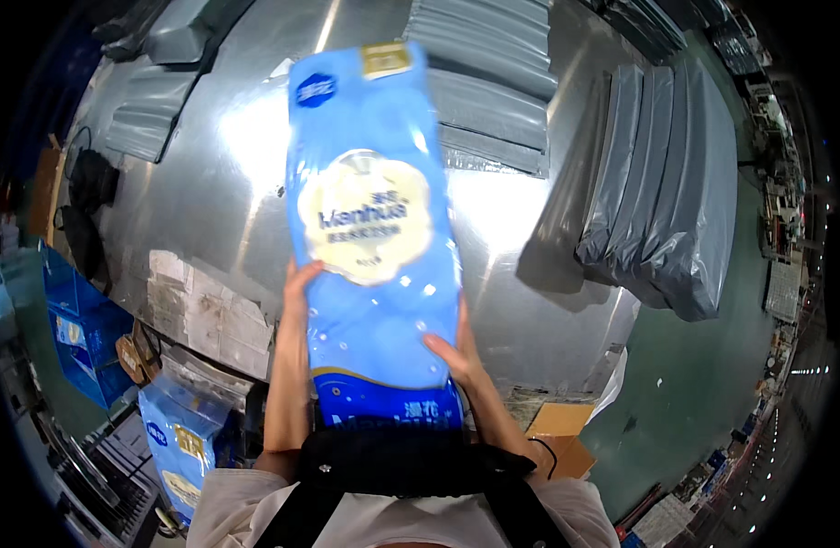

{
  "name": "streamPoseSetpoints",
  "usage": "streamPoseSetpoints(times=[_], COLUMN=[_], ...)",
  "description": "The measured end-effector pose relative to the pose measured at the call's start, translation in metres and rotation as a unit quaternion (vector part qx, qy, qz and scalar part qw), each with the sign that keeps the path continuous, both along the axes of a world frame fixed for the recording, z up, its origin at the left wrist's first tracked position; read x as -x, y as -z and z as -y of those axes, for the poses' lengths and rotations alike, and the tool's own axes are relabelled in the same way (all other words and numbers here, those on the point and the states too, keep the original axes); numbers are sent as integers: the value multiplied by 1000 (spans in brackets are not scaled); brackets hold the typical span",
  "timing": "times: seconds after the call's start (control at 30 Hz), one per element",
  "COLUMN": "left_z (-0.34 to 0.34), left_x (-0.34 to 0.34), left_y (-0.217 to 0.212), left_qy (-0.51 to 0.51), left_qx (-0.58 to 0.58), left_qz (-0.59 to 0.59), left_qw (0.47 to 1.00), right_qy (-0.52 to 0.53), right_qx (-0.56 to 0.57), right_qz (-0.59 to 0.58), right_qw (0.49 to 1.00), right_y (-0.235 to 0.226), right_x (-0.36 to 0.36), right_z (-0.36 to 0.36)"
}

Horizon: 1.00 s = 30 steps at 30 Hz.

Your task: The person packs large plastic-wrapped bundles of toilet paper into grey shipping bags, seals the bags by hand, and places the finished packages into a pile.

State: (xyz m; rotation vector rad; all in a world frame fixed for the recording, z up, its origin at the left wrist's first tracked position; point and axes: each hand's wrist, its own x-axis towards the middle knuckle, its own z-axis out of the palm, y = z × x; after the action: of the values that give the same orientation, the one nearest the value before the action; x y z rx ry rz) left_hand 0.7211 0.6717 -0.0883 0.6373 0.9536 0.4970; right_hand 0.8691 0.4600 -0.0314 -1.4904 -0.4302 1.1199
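A long blue plastic-wrapped pack point(365, 320) with a cream label and a darker blue lower end is held up in front of me, over the metal table point(228, 219). My left hand point(298, 297) grips its left edge, the thumb on the front face. On the right edge my right hand point(458, 354) has closed, its thumb also lying on the front. The other fingers of both hands are mostly hidden behind the pack. Its near end reaches close to my body, behind the dark straps.
Grey plastic parcels lie in a stack point(488, 100) at the far middle and in a leaning row point(662, 192) at the right. More grey parcels point(150, 110) sit far left. Another blue pack point(182, 438) stands lower left, near a blue crate point(86, 342). Cardboard point(561, 429) is at lower right.
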Motion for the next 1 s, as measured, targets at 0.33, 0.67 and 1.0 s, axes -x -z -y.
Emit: streamPoseSetpoints(times=[0.33, 0.67, 1.0], left_z=[33, -148, -206], left_x=[-123, -386, -403], left_y=[68, 70, 107], left_qy=[101, 460, 476], left_qx=[-339, -761, -813], left_qz=[-119, -264, -145], left_qw=[928, 374, 301], right_qy=[180, -47, 105], right_qx=[76, 172, 96], right_qz=[122, 631, 554], right_qw=[973, 755, 820], right_y=[62, 73, 65], right_x=[-92, -349, -315], right_z=[41, -187, -200])
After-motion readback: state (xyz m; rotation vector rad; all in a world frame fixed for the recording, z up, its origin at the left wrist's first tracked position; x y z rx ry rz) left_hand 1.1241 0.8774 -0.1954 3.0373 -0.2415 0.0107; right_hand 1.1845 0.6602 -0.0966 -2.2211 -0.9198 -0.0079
